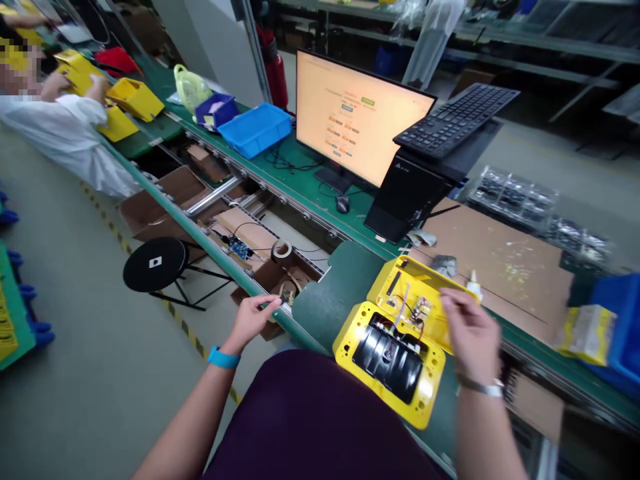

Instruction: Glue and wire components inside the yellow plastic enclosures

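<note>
We've got the yellow plastic casing (400, 408) open, black battery holder (387, 360) in, right hand (470, 330) pinched above it, left hand (253, 319) curled on the tabletop edge (305, 335), can't tell if either's gripping anything

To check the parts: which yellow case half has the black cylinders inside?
The lower half, nearest the person, holds them; the upper half holds a circuit board and wires.
</note>
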`<state>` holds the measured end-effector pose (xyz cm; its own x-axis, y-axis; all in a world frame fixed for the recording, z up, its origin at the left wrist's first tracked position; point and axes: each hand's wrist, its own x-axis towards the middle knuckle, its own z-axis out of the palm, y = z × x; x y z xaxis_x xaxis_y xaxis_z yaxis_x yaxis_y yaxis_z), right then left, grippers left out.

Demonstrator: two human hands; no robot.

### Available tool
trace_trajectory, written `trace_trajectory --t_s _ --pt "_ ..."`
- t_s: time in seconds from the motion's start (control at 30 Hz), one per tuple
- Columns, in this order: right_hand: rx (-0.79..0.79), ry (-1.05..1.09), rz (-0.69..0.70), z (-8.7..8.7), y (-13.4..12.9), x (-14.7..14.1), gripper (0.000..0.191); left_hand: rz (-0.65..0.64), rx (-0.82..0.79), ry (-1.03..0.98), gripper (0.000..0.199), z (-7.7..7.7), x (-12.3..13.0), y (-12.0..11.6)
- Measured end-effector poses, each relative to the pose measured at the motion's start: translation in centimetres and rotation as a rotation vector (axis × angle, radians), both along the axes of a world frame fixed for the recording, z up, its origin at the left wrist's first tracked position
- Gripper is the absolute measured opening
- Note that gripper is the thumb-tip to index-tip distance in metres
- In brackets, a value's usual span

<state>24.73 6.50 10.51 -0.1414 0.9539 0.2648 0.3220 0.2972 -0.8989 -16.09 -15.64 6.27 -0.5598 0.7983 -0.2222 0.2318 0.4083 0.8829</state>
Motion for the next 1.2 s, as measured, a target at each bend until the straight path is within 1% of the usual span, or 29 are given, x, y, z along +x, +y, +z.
trace_trajectory --t_s 0.03,0.07,0.1,0.13,0.17,0.2,0.27,0.37,0.47,0.53,0.57,0.6,0.67,0.7,0.73,0.77,0.8,0.87,0.9,0.93,0.97,1.03,1.1,1.2 --pt "-0.009 0.004 0.147 1.6 -2.4 -3.0 0.018 -0.080 0.064 0.001 0.035 2.0 1.2 0.7" --pt "-0.042 -0.012 0.313 3.1 -4.6 -5.9 0.013 -0.169 0.106 -0.005 0.030 3.9 2.4 1.3" --pt "-0.066 -0.003 0.457 4.2 -6.3 -8.4 0.012 -0.259 0.142 -0.008 0.027 5.7 3.6 1.9" --pt "-0.105 0.006 0.562 5.1 -7.7 -10.6 0.012 -0.329 0.178 0.010 0.024 7.1 4.5 2.3" --pt "-0.129 0.015 0.631 5.7 -8.7 -12.3 0.013 -0.389 0.210 0.039 0.022 8.4 5.4 2.7" --pt "-0.144 0.020 0.670 6.2 -9.3 -13.4 0.015 -0.440 0.238 0.071 0.020 9.3 6.0 2.9" --pt "-0.150 0.005 0.707 6.7 -9.8 -14.5 0.015 -0.513 0.281 0.126 0.018 10.5 6.7 3.0" --pt "-0.120 -0.074 0.751 7.3 -9.5 -14.4 0.003 -0.581 0.306 0.165 0.017 11.3 6.9 2.6" --pt "-0.069 -0.176 0.794 8.0 -9.3 -14.4 0.007 -0.630 0.300 0.196 0.016 11.6 6.8 2.2" --pt "0.029 -0.254 0.803 8.1 -9.8 -14.7 0.007 -0.619 0.289 0.172 0.017 11.5 7.1 2.1" --pt "0.117 -0.294 0.787 8.1 -10.3 -14.9 0.007 -0.580 0.280 0.123 0.018 11.3 7.2 2.1" --pt "0.229 -0.325 0.754 7.8 -10.9 -15.1 0.008 -0.512 0.268 0.049 0.020 11.0 7.4 2.2" --pt "0.472 -0.327 0.644 7.2 -12.2 -15.4 0.015 -0.298 0.247 -0.114 0.022 10.1 7.6 2.6" --pt "0.560 -0.296 0.575 6.8 -12.8 -15.5 0.018 -0.184 0.243 -0.180 0.022 9.5 7.6 2.7" --pt "0.597 -0.251 0.510 6.5 -13.2 -15.6 0.020 -0.092 0.248 -0.231 0.020 9.0 7.4 2.8" --pt "0.575 -0.195 0.452 6.3 -13.4 -15.6 0.019 -0.034 0.259 -0.270 0.018 8.6 7.2 2.9" --pt "0.498 -0.130 0.400 6.1 -13.5 -15.7 0.016 -0.015 0.268 -0.301 0.019 8.3 6.9 2.8" --pt "0.237 0.014 0.342 5.9 -13.0 -15.7 0.009 -0.065 0.264 -0.340 0.033 8.3 6.4 2.5" --pt "0.080 0.091 0.349 5.9 -12.7 -15.7 0.007 -0.103 0.253 -0.339 0.040 8.5 6.2 2.2" --pt "-0.076 0.164 0.380 5.9 -12.3 -15.8 0.011 -0.136 0.239 -0.326 0.044 8.8 6.1 2.0" --pt "-0.219 0.224 0.430 6.0 -11.9 -15.8 0.019 -0.165 0.228 -0.309 0.044 9.2 6.0 1.7" --pt "-0.443 0.299 0.551 6.1 -11.4 -15.9 0.037 -0.213 0.228 -0.291 0.039 9.9 6.2 1.4" --pt "-0.563 0.328 0.650 6.3 -11.2 -16.0 0.047 -0.255 0.246 -0.293 0.034 10.5 6.5 1.2" --pt "-0.653 0.342 0.760 6.7 -11.1 -16.2 0.057 -0.294 0.264 -0.282 0.034 10.9 6.9 1.2"
